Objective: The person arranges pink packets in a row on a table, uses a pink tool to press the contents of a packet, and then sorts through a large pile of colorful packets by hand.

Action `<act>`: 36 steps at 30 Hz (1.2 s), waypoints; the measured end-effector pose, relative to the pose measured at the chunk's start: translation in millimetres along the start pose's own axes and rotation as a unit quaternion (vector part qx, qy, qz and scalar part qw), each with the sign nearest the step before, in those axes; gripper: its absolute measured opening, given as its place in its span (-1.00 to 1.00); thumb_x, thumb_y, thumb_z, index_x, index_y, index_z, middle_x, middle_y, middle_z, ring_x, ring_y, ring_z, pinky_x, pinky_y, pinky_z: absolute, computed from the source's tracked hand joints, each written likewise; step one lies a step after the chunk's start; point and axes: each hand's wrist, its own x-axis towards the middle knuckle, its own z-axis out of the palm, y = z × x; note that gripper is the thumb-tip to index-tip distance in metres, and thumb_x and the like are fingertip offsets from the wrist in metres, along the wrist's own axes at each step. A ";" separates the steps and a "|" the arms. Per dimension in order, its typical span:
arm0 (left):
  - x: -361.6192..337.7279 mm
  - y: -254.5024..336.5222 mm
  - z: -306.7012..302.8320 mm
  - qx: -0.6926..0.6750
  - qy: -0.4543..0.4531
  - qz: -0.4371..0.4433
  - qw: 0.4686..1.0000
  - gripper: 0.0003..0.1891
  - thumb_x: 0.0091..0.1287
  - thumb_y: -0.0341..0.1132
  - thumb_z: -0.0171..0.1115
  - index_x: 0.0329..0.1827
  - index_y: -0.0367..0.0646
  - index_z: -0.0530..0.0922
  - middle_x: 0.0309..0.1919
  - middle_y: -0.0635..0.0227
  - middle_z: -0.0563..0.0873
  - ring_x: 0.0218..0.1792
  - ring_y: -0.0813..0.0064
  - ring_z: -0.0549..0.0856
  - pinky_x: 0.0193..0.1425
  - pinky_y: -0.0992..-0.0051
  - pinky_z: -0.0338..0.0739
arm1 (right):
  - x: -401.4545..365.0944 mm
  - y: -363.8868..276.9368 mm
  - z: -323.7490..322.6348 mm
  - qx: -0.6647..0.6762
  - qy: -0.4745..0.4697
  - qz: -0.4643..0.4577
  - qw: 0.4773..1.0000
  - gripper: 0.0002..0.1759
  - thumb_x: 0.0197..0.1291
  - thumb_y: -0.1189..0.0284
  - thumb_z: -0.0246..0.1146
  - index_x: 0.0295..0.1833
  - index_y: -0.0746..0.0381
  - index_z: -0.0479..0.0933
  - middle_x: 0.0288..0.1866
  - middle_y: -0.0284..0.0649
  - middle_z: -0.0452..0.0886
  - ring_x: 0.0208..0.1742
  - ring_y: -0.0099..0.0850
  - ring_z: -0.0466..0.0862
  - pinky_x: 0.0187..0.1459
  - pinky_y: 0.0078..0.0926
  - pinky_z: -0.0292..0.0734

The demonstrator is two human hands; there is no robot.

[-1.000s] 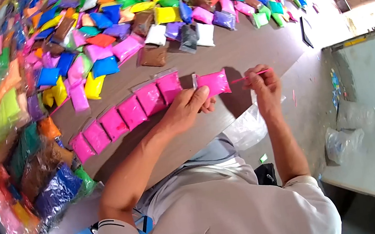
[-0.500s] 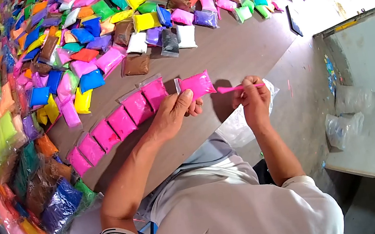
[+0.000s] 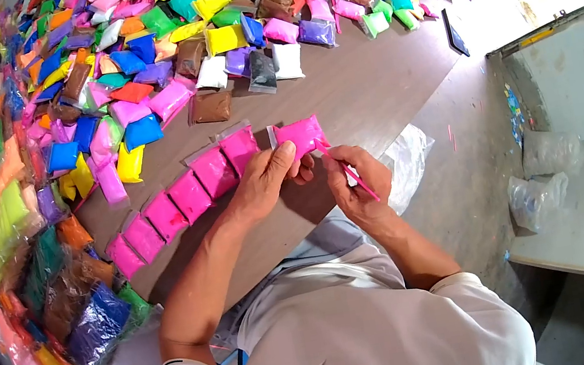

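My left hand point(image 3: 270, 178) pinches the left end of a bright pink packet point(image 3: 301, 135) above the table. In my right hand point(image 3: 362, 180) is a thin pink tool point(image 3: 357, 181), held between thumb and fingers. Its upper tip is at the packet's lower right corner; whether it touches cannot be told. A slanting row of several pink packets point(image 3: 189, 196) lies on the brown table point(image 3: 368, 82), left of my left hand.
A large heap of coloured packets point(image 3: 128, 61) covers the table's far side and left. Bundles of packets in clear plastic point(image 3: 96, 320) lie at the left. A dark flat device point(image 3: 455, 33) rests near the right edge. Clear plastic bags point(image 3: 537, 199) are at the right.
My right hand has moved left and down towards the pink packet. The tool, level and apart from the packet before, now slants with its tip at the packet's corner. My left hand keeps its hold.
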 end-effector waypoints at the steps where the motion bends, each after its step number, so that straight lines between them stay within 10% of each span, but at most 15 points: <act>1: 0.0 -0.2 -0.3 0.001 -0.001 -0.001 1.000 -0.45 0.60 0.09 -0.12 -0.45 -0.17 0.43 -0.24 0.26 0.69 -0.25 0.51 0.66 -0.11 0.42 0.55 | -1.8 5.5 -1.3 -0.012 -0.003 0.023 1.000 -0.86 0.19 0.70 0.30 -0.13 0.35 0.57 -0.30 -0.18 0.68 -0.36 -0.52 0.66 -0.28 -0.57 0.57; 6: 0.0 2.8 -0.2 0.010 0.001 -0.018 1.000 -0.45 0.61 0.08 -0.11 -0.45 -0.18 0.43 -0.23 0.25 0.69 -0.24 0.51 0.66 -0.11 0.42 0.56 | -2.8 14.2 -8.5 0.011 0.072 0.102 0.992 -0.82 0.10 0.76 0.28 -0.18 0.35 0.54 -0.34 -0.14 0.64 -0.39 -0.39 0.66 -0.32 -0.53 0.57; 10: -1.6 11.7 3.9 0.035 0.004 -0.028 0.999 -0.44 0.61 0.09 -0.12 -0.45 -0.18 0.42 -0.23 0.25 0.69 -0.24 0.49 0.67 -0.12 0.42 0.55 | 4.1 -7.6 -1.1 0.010 0.004 -0.065 0.998 -0.75 -0.02 0.77 0.33 -0.20 0.34 0.51 -0.28 -0.07 0.64 -0.28 -0.19 0.69 -0.22 -0.38 0.59; 15: -1.6 7.0 0.7 0.011 0.002 -0.031 0.999 -0.44 0.61 0.10 -0.14 -0.47 -0.17 0.40 -0.18 0.21 0.69 -0.21 0.47 0.66 -0.09 0.42 0.56 | -7.5 25.2 -0.7 0.011 -0.001 0.158 0.987 -0.82 0.13 0.75 0.28 -0.16 0.33 0.53 -0.31 -0.12 0.62 -0.36 -0.24 0.64 -0.29 -0.41 0.54; 22: -1.2 5.6 1.2 0.019 0.009 -0.016 1.000 -0.42 0.60 0.12 -0.16 -0.48 -0.17 0.40 -0.14 0.17 0.70 -0.20 0.45 0.67 -0.06 0.40 0.58 | -3.1 -5.1 1.6 0.037 0.003 -0.004 0.999 -0.91 0.26 0.68 0.25 -0.14 0.36 0.55 -0.28 -0.14 0.66 -0.29 -0.45 0.66 -0.24 -0.58 0.54; 27: -0.5 6.0 0.9 -0.003 0.018 -0.018 1.000 -0.43 0.60 0.11 -0.16 -0.50 -0.15 0.36 -0.17 0.17 0.70 -0.19 0.45 0.67 -0.07 0.40 0.58 | -14.6 18.2 7.2 0.096 0.033 0.223 0.969 -0.87 0.25 0.69 0.24 -0.09 0.35 0.57 -0.29 -0.19 0.69 -0.33 -0.41 0.69 -0.29 -0.48 0.58; 31: 1.2 -1.0 -3.1 -0.004 0.003 -0.015 1.000 -0.43 0.61 0.09 -0.17 -0.36 -0.24 0.51 -0.26 0.23 0.68 -0.21 0.48 0.64 -0.08 0.42 0.56 | -0.9 -2.7 6.5 0.082 0.030 0.039 0.995 -0.87 0.23 0.71 0.26 -0.13 0.34 0.56 -0.28 -0.13 0.69 -0.29 -0.41 0.69 -0.24 -0.48 0.58; 36: -0.3 0.3 -3.3 -0.017 -0.004 -0.026 1.000 -0.37 0.61 0.10 -0.20 -0.02 -0.36 0.64 -0.36 0.32 0.64 -0.24 0.52 0.61 -0.08 0.46 0.53 | 6.6 18.1 6.4 0.062 0.051 0.139 0.987 -0.91 0.30 0.66 0.24 -0.11 0.33 0.56 -0.41 -0.26 0.59 -0.45 -0.62 0.51 -0.41 -0.67 0.43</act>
